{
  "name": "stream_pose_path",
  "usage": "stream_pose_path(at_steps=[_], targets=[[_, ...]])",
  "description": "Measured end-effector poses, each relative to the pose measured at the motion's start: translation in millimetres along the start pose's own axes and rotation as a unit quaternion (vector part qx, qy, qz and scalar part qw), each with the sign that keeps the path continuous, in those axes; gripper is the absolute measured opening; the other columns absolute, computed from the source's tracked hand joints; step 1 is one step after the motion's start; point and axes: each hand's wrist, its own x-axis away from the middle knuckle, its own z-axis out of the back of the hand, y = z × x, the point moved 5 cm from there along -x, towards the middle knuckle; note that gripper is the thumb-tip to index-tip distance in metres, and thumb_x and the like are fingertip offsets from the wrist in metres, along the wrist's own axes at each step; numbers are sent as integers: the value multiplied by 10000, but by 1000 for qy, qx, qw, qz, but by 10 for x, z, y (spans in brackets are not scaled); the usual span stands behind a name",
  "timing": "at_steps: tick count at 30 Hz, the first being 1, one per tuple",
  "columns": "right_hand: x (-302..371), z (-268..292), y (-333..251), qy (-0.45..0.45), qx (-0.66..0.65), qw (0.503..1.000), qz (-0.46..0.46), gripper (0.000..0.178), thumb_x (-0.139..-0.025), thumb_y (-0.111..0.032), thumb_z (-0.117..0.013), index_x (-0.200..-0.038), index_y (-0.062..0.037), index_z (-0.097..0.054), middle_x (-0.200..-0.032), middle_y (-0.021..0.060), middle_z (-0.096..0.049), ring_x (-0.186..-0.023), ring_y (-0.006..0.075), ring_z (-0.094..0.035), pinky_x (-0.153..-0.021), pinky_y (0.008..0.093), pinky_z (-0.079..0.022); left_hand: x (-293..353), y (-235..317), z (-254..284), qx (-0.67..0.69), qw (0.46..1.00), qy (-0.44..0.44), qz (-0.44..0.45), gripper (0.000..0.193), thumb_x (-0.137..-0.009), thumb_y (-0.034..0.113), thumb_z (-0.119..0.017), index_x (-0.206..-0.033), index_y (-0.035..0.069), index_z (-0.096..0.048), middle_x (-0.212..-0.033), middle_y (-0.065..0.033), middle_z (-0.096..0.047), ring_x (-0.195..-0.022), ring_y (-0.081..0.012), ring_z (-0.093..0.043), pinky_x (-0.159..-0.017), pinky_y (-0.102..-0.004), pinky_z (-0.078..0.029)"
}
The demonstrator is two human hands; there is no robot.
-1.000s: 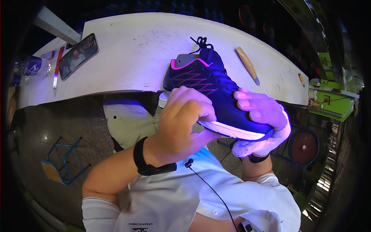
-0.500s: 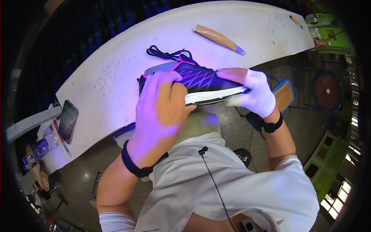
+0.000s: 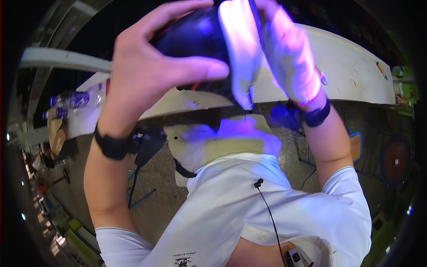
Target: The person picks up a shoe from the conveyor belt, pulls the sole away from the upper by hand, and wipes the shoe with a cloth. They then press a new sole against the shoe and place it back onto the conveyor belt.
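Note:
A dark sneaker [image 3: 195,42] with a thick white midsole [image 3: 242,49] is raised high in front of me, tilted on edge and partly cut off by the top of the view. My bare left hand [image 3: 142,66] wraps around its dark upper, thumb stretched across it. On the sole side is my right hand [image 3: 291,58], in a white glove, its fingers reaching up along the shoe's edge. Those fingertips are blurred and partly out of view. Purple light falls on the sole and both hands.
Behind the shoe curves a white worktable [image 3: 356,66]. A plastic bottle [image 3: 78,100] lies at its left end, and a small orange-yellow tool [image 3: 381,70] rests at the far right. A wooden-topped stool [image 3: 356,147] stands beyond my right arm.
Both hands have lifted the sneaker up and toward the top of the view. It has turned from lying sideways to standing on edge, and my head view has shifted.

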Motion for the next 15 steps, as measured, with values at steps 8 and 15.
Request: stream_pose_path(at_steps=[8,15], targets=[[-310,-381,21,43,39,997,-52,173,-1015,-69,-628,-1123,-14,-752,-1038,89,-709,-913,204,-714,-856,346,-586,137,-243,137,25,993,-59,95,564,-647,222,-1025,-1080,6,-736,-892,-30,-752,-780,-101,-703,-733,-281,-588],[-387,-575,197,20,-340,916,-210,488,-988,-417,-544,-1170,18,-671,-1118,146,-651,-1051,257,-629,-992,394,-496,404,-252,147,-49,996,39,66,691,-632,345,-1030,-1123,-6,-693,-908,-62,-745,-820,-157,-723,-802,-323,-591]])
